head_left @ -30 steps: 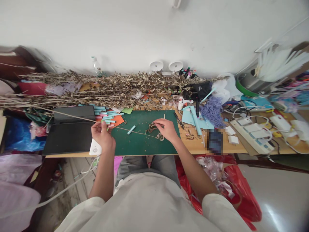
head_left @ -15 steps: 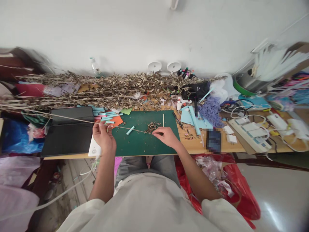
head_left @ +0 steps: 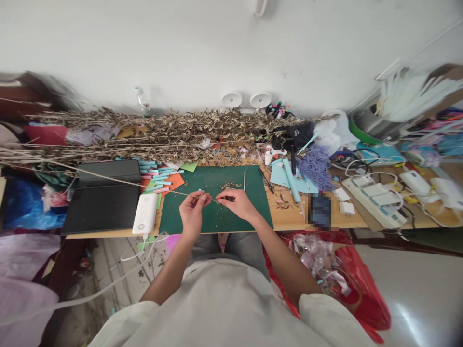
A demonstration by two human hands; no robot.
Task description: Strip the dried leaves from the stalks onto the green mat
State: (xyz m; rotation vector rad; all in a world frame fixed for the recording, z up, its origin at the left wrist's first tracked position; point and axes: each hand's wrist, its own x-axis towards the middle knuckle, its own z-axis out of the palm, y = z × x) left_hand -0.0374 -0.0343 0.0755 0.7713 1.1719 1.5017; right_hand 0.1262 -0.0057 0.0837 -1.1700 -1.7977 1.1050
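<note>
A long, thin dry plant stem (head_left: 108, 176) runs from the far left, over the black tablet-like device, to my hands. My left hand (head_left: 193, 212) pinches it above the green cutting mat (head_left: 217, 174). My right hand (head_left: 237, 202) pinches the stem near its right end, just beside my left fingertips. Crumbled dry leaves (head_left: 231, 185) lie on the mat behind my right hand. Close to them is a short pale stick (head_left: 245, 180). The pale blue roll is mostly hidden behind my left fingers.
Dried leafy branches (head_left: 202, 127) stretch along the back. Left are the black device (head_left: 101, 209), a white power bank (head_left: 145, 214) and several small paper rolls (head_left: 159, 178). Right are a glue gun (head_left: 274, 153), purple yarn (head_left: 316, 166) and a power strip (head_left: 374, 200). A red bag (head_left: 361, 284) hangs below.
My left hand has slid right along the stem, from beside the coloured paper to my right hand. It uncovers the power bank. My right hand has shifted slightly left.
</note>
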